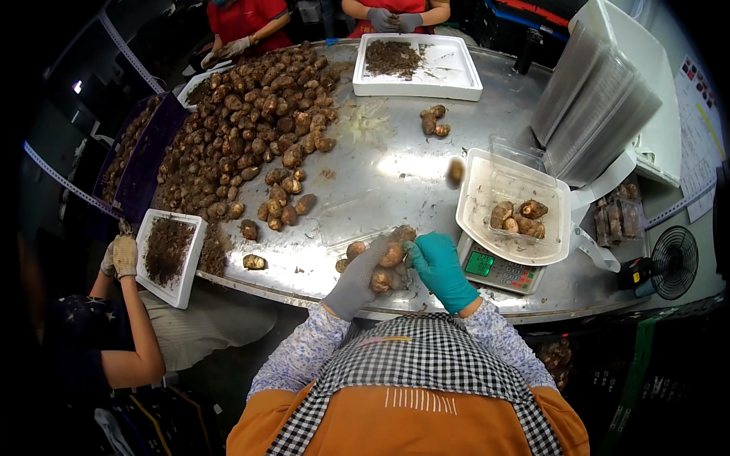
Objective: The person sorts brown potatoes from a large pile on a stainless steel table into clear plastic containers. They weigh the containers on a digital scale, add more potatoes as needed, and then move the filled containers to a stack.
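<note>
Small brown taros (390, 254) lie together at the table's front edge, between my hands. My left hand (356, 278), in a grey glove, is closed around some of them from the left. From the right comes my right hand (441, 272) in a teal glove, fingers pressed together at the taros' right side; what the fingertips pinch is hidden. To the right, a clear plastic box (525, 182) with several taros (525, 219) sits in the cream pan (475, 171) of a digital scale (498, 266) with a lit green display. A blurred taro (456, 172) shows at the pan's left edge.
A large taro heap (251, 121) covers the table's left half. Foam trays (417, 90) with dirt stand at the far side and left (199, 258). Stacked clear boxes (593, 99) and a small fan (674, 262) are at right. Gloved co-workers' hands (125, 254) show left and across.
</note>
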A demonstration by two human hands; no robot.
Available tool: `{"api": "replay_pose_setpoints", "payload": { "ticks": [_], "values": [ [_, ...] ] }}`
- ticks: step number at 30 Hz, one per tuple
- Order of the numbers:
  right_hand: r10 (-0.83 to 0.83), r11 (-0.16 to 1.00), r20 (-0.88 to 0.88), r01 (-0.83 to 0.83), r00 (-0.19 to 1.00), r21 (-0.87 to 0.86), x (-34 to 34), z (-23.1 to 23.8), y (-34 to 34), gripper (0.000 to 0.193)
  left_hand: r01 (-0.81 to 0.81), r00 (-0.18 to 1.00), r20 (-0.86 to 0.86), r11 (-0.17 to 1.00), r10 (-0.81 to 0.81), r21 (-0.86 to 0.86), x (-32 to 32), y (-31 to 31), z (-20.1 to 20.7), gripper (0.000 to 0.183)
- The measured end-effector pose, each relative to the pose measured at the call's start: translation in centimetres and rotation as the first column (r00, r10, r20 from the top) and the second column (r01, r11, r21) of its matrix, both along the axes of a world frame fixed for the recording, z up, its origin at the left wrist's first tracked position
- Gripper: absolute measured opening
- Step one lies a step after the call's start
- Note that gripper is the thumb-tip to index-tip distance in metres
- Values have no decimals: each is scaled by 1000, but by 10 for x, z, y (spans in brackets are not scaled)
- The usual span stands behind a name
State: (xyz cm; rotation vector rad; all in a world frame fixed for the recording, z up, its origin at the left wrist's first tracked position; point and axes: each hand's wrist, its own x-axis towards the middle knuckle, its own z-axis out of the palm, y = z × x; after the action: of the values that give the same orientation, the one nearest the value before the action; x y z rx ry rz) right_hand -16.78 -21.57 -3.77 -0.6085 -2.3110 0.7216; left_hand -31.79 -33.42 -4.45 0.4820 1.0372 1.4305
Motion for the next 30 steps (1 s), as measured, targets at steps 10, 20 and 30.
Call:
{"api": "replay_pose_setpoints", "payload": {
  "ticks": [10,20,30],
  "values": [
    [-182,928,-196,103,963,-358,-1,16,-4,24,35,953,295,991,-73,131,-4,-1,21,43],
    [-86,864,-27,61,996,-500,3,17,-1,26,214,971,82,967,-227,140,-3,-8,34,53],
    [8,999,82,-4,997,-47,-1,42,-13,23,-122,892,-401,965,210,232,9,-4,-34,50]
  ]
}}
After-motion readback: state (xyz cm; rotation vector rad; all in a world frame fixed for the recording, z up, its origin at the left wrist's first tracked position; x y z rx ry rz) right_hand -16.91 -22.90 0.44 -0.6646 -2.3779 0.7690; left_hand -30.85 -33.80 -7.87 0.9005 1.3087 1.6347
